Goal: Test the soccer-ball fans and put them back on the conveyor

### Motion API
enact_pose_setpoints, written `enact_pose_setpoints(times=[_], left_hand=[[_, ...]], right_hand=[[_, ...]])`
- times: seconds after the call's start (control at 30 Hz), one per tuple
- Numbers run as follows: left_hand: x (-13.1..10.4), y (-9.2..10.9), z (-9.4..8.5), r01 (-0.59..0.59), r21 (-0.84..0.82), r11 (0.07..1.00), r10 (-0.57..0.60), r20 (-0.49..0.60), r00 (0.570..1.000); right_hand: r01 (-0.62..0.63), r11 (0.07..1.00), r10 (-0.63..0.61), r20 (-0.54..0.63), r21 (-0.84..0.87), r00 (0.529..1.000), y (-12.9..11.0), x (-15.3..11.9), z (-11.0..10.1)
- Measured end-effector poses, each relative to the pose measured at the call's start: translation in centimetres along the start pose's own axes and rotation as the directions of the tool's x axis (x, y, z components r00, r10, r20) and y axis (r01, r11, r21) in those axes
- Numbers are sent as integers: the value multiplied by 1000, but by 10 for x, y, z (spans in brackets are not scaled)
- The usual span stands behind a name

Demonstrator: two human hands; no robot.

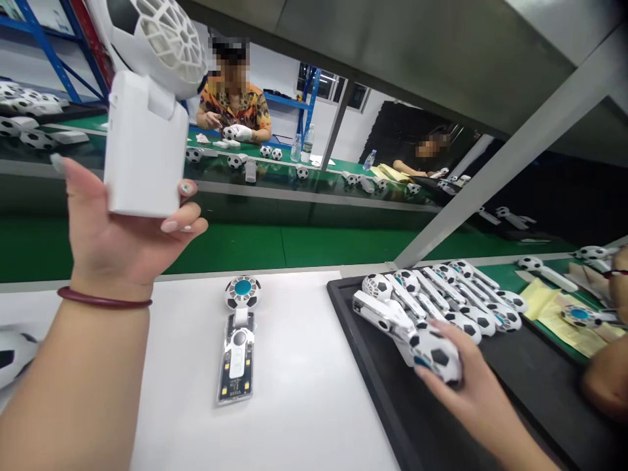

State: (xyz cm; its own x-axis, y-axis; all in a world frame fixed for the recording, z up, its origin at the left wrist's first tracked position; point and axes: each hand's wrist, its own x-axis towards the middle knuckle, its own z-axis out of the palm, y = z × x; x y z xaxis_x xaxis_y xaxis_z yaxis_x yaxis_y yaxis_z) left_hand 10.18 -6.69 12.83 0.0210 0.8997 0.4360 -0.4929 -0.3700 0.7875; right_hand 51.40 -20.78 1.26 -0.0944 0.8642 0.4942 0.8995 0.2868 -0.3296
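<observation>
My left hand (pixel 132 229) is raised at the left, its fingers closed around the white body of a handheld fan (pixel 144 147) with a football-patterned, grilled head. Over the black tray (pixel 360 366) at the right, my right hand (pixel 466 386) grips the round football head of another handheld fan (pixel 436 353). That fan's body reaches toward the rows of similar fans (pixel 441 288) in the tray. Between my hands, a fan with a clear-fronted handle (pixel 238 353) lies on the white table, its blue-centred head pointing away from me.
Part of another football-patterned head (pixel 14 356) shows at the left edge. A slanted metal post (pixel 490 176) rises behind the tray. Across the green conveyor (pixel 304 252), a person (pixel 235 104) handles a fan; another person's arm (pixel 608 373) is at far right, by yellow paper (pixel 554 314).
</observation>
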Motion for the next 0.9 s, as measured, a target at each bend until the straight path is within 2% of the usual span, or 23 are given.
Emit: enact_pose_setpoints(times=[0.07,0.13,0.23,0.3,0.37,0.43,0.47,0.53,0.6,0.63,0.7,0.77,0.83,0.9], left_hand=[[4,-2,5,-21,69,997,22,-20,1000],[6,-4,9,-66,110,992,72,-49,996],[3,-7,14,-120,118,986,134,-121,984],[-3,-8,18,-96,96,991,109,-143,984],[-9,-8,24,-52,93,994,63,-120,991],[-15,-7,32,-33,197,980,53,-97,994],[-19,-6,38,-24,295,955,54,-94,994],[-30,-3,52,5,525,851,50,-92,995],[-42,-4,69,28,722,691,27,-65,997],[-48,-5,77,30,797,603,9,-44,999],[-59,-13,92,30,910,413,-43,-14,999],[-68,-24,104,35,966,257,-105,-8,994],[-75,-34,113,39,975,217,-191,3,982],[-81,-40,118,44,949,312,-291,52,955]], right_hand=[[-2,995,8,53,-104,999,-13,-16,7],[-57,974,66,34,-219,997,-28,-22,23],[-81,929,96,25,-360,995,-46,-12,44],[-101,926,114,12,-365,993,-57,4,49],[-122,962,124,-7,-246,992,-73,24,45],[-140,990,140,8,8,990,-95,47,37],[-154,974,148,45,167,988,-108,60,32],[-242,846,168,193,475,967,-136,87,24],[-297,596,62,326,746,943,-160,114,18],[-311,437,2,345,844,939,-169,126,15],[-300,125,-61,309,946,949,-180,147,13],[-258,-83,6,259,963,966,-182,160,12],[-196,-166,174,224,967,959,-177,166,12],[-155,-172,327,204,973,923,-169,167,11]])
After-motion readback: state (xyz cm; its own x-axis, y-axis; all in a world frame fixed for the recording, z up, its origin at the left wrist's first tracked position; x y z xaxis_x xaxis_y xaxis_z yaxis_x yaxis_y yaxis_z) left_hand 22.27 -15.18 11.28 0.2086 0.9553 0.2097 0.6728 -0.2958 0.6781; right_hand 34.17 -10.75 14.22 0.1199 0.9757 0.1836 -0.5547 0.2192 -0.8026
